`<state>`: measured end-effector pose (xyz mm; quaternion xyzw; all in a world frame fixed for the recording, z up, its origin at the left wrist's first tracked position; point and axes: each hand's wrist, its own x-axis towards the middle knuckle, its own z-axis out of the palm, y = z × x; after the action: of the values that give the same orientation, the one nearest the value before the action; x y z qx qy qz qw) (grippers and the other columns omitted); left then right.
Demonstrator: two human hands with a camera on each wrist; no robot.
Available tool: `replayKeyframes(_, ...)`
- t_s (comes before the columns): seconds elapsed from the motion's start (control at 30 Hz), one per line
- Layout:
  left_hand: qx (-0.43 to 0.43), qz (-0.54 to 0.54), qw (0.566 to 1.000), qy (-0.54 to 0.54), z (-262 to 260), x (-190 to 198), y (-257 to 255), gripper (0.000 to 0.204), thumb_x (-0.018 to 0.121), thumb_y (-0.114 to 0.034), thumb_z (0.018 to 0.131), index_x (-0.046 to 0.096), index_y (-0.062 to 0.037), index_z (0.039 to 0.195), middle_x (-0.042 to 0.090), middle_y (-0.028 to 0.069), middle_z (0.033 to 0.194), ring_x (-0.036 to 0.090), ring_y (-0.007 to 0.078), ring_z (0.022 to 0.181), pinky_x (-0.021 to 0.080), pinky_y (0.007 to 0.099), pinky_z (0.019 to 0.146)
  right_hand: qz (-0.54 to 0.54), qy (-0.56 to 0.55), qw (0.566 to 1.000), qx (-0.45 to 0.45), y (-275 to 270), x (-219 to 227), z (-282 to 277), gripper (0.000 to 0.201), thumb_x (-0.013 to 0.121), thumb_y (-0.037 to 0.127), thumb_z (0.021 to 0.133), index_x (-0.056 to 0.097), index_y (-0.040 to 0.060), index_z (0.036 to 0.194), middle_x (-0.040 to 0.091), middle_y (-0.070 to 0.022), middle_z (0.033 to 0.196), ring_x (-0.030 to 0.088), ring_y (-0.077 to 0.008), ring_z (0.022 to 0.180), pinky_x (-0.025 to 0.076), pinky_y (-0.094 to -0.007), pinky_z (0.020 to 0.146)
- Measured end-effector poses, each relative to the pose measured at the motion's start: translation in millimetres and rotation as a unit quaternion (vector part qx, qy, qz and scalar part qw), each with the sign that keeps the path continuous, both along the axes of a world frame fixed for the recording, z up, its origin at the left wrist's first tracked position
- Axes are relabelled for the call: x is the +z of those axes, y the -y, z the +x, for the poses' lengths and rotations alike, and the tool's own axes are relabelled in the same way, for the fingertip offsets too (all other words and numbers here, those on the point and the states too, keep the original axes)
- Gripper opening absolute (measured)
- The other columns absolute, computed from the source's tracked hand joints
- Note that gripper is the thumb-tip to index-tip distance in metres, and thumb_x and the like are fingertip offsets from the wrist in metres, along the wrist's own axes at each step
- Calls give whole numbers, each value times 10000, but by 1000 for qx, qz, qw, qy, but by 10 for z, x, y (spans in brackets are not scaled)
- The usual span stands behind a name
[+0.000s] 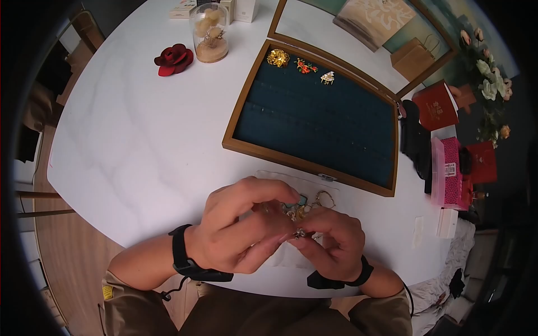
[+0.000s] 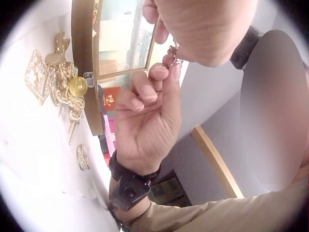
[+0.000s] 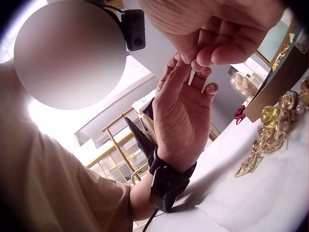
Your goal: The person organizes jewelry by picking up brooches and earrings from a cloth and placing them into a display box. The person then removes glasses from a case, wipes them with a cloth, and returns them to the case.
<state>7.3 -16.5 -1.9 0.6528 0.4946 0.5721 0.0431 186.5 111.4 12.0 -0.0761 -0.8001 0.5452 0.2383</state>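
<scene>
A small silvery jewelled piece (image 1: pixel 300 233), like a brooch, is held between the fingertips of both hands, low over the near side of the table. My left hand (image 1: pixel 238 224) pinches it from the left, and my right hand (image 1: pixel 336 241) grips it between thumb and forefinger. In the left wrist view the jewelled piece (image 2: pixel 172 50) shows at the right thumb tip, partly covered by fingers. Just beyond the hands lies a pile of gold jewellery (image 2: pixel 65 82) with a yellow round stone, on a pale cloth (image 3: pixel 227 203). A glittering oval piece (image 2: pixel 82 157) lies apart from the pile.
Behind the hands stands a wooden display case (image 1: pixel 314 120) lined in dark teal, its glass lid raised. Three brooches, including a gold one (image 1: pixel 278 57), sit along its far edge. A red flower (image 1: pixel 174 59) and a glass dome (image 1: pixel 209 33) are at back left; a pink box (image 1: pixel 448 173) is right.
</scene>
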Motion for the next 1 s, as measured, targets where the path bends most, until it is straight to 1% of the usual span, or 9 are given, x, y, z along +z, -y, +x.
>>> replayKeyframes(0.2,-21,2,1000,7,-2,-53,-22,47,679,-8,889,666,-24,930,608,198,1175,662,230,877,566,309,730,1,-8,1000,-5,-6,8,-4,118,776,34,903,717,32,1004,712,-70,810,690,-148,648,528,-268,603)
replayKeyframes(0.33,-19,-5,1000,4,6,-36,-11,44,674,-2,888,660,-30,921,613,194,1164,662,230,856,573,318,733,-7,-8,1000,-3,-11,1,2,123,778,27,900,715,31,1005,713,-69,814,692,-147,651,531,-268,606)
replayKeyframes(0.43,-26,5,1000,16,17,-54,-18,60,670,3,885,669,-33,933,615,190,1158,664,228,838,573,327,726,6,-4,1000,2,-16,8,9,133,777,20,898,714,28,1014,712,-70,813,697,-148,660,536,-267,612)
replayKeyframes(0.53,-22,11,1000,5,22,-62,-39,88,676,11,871,680,-36,945,622,183,1146,666,225,823,568,325,702,-7,-10,1000,-4,-9,4,10,142,779,18,895,713,23,1021,710,-74,808,699,-150,664,538,-267,615)
replayKeyframes(0.6,17,56,998,-4,45,-77,-82,207,690,35,762,712,-45,950,666,132,1080,656,191,706,553,291,601,2,-13,1000,-3,-15,9,6,147,778,18,896,713,22,1027,709,-77,805,701,-151,667,538,-268,616)
replayKeyframes(0.83,23,58,998,-10,36,-46,-79,190,690,31,729,726,-38,903,671,123,1060,650,190,723,550,292,596,16,-18,1000,-6,-22,-3,-3,153,780,20,891,715,26,1028,705,-74,805,694,-154,659,530,-267,609)
replayKeyframes(0.93,23,54,998,-31,27,-4,-71,167,695,22,728,733,-32,882,676,118,1051,650,190,742,547,293,594,20,-24,999,-5,-30,-12,-2,162,783,21,885,714,28,1031,697,-70,794,683,-153,649,521,-266,601)
replayKeyframes(1.0,25,61,997,-36,32,-6,-73,163,724,-6,721,740,-29,881,682,116,1046,652,192,754,543,291,590,27,-24,999,-6,-34,-16,2,164,782,20,883,714,29,1033,691,-66,790,674,-150,643,516,-266,597)
